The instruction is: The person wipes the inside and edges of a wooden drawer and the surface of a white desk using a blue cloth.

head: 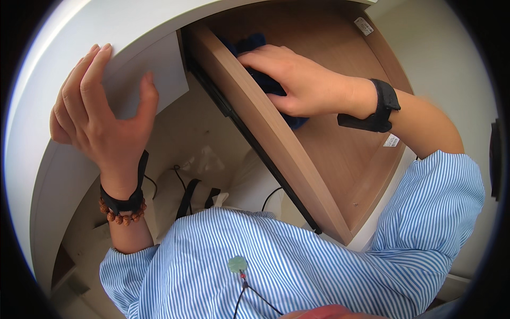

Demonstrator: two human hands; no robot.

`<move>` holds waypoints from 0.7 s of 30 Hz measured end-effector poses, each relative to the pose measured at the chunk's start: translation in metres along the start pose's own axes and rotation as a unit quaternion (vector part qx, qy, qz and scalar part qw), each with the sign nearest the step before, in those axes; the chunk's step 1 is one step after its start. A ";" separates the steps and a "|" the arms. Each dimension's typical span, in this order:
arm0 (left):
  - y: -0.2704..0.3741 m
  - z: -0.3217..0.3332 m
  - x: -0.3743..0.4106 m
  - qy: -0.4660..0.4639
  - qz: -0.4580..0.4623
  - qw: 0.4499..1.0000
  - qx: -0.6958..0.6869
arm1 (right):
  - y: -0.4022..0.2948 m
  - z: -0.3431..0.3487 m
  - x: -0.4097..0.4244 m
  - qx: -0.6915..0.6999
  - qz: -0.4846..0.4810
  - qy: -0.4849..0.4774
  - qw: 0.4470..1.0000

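My right hand (299,81) is inside a pulled-out wooden drawer (334,159), gripping a dark blue cloth (271,81) near the drawer's left side wall. Part of the cloth is hidden under my fingers and palm, and some of it shows beyond them. On the left, my left hand (105,99) rests its fingertips on the edge of a white tabletop (51,71). Its fingers are spread, with the thumb apart, and nothing is in its grasp.
A black metal drawer slide (255,147) runs along the drawer's outer side. Below the tabletop hangs a white panel (159,75). Black cables (181,179) and a black strap (187,199) lie lower down. Labels (363,26) are stuck inside the drawer.
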State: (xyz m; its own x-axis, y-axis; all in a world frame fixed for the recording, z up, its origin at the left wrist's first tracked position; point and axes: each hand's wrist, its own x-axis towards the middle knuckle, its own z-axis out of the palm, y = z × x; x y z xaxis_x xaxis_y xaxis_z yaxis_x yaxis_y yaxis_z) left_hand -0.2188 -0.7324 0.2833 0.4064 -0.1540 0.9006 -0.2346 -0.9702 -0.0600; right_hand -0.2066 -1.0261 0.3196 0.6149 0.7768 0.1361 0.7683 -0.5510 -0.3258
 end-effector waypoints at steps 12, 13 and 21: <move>-0.009 0.005 -0.007 -0.018 0.012 1.000 -0.011 | 0.011 -0.025 -0.091 -0.195 -0.055 -0.071 0.977; -0.013 0.002 -0.008 -0.024 0.012 1.000 -0.001 | 0.035 -0.033 -0.087 -0.228 0.000 -0.057 0.972; -0.009 0.006 -0.009 -0.031 0.006 0.999 0.004 | 0.221 -0.102 -0.190 -0.205 0.565 -0.073 0.796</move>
State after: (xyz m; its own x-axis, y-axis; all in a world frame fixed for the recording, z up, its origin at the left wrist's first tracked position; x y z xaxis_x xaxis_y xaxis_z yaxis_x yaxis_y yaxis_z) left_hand -0.2154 -0.7228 0.2729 0.4584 -0.1766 0.8710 -0.2327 -0.9697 -0.0741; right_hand -0.1353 -1.3270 0.3174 0.9500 -0.2752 -0.1477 -0.2489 -0.9527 0.1741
